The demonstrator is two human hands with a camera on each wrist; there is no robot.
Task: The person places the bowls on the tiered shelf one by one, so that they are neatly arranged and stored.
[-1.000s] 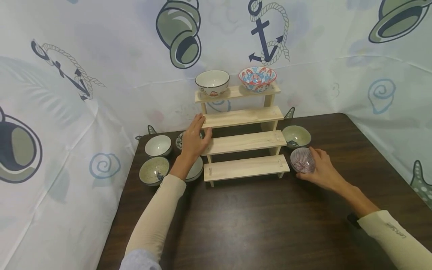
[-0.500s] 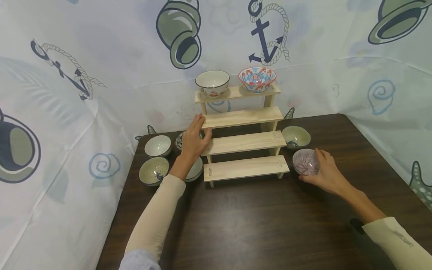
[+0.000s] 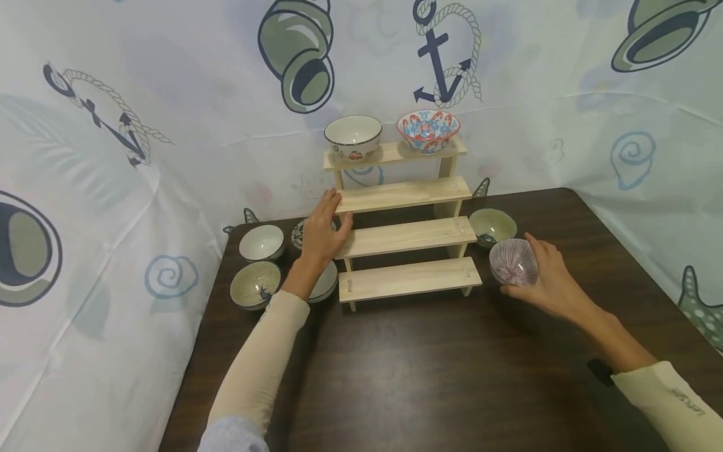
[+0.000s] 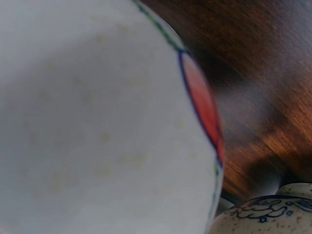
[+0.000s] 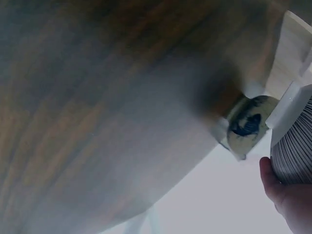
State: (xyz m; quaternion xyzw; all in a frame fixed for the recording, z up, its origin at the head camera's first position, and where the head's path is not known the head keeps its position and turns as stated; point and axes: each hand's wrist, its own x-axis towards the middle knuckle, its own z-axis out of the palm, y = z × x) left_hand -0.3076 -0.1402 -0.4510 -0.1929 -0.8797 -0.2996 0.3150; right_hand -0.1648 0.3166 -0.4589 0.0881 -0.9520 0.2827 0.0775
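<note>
My right hand [image 3: 556, 279] grips a small purple-striped bowl [image 3: 513, 262] by its right side, thumb at the near side and fingers at the far side. The bowl tilts with its inside toward the head camera. In the right wrist view its ribbed outer wall [image 5: 295, 146] shows with a fingertip against it. My left hand [image 3: 323, 235] touches the left edge of a four-step wooden stand [image 3: 409, 240], fingers extended and thumb apart. On the stand's top step sit a white bowl with a dark rim [image 3: 353, 138] and a red-and-blue patterned bowl [image 3: 428, 130].
A greenish bowl [image 3: 492, 227] stands right of the stand, behind the striped one. Left of it are a white bowl [image 3: 262, 243], a speckled bowl [image 3: 255, 284], a dark-patterned bowl [image 3: 297, 233] and a pale bowl [image 3: 326, 282], the last two partly behind my left arm. A printed cloth [image 3: 198, 157] hangs behind.
My right hand has moved slightly right with the striped bowl, then raised and tipped it a little toward me. The left hand stays on the stand.
</note>
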